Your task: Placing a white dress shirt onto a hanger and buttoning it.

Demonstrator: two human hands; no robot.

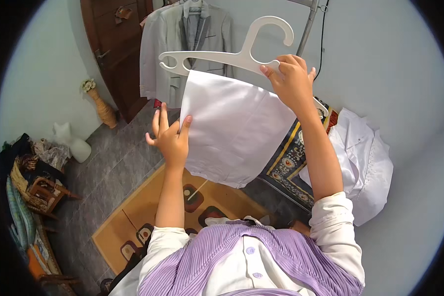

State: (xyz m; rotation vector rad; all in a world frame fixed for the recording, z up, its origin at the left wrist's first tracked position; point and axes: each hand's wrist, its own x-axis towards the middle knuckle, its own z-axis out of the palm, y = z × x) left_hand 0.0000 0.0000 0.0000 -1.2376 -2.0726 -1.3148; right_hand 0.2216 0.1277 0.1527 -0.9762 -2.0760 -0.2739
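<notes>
My right hand (295, 84) is closed on a white plastic clothes hanger (222, 58), its thumb on the front of the bar below the hook. Folded over the hanger's lower bar hangs a smooth white cloth garment (237, 128); its exact kind cannot be made out. At the garment's left edge is my left hand (170, 140), fingers spread, the thumb lying against the cloth. The hanger tilts slightly down to the right, and my right hand and forearm hide part of it.
Behind the hanger, a light grey suit jacket (209, 39) hangs among other clothes. White garments (362, 163) are heaped at right beside a dark patterned cloth (286, 165). A tan patterned mat (113, 237) covers part of the floor. A vase (103, 108) stands near the brown door (116, 64).
</notes>
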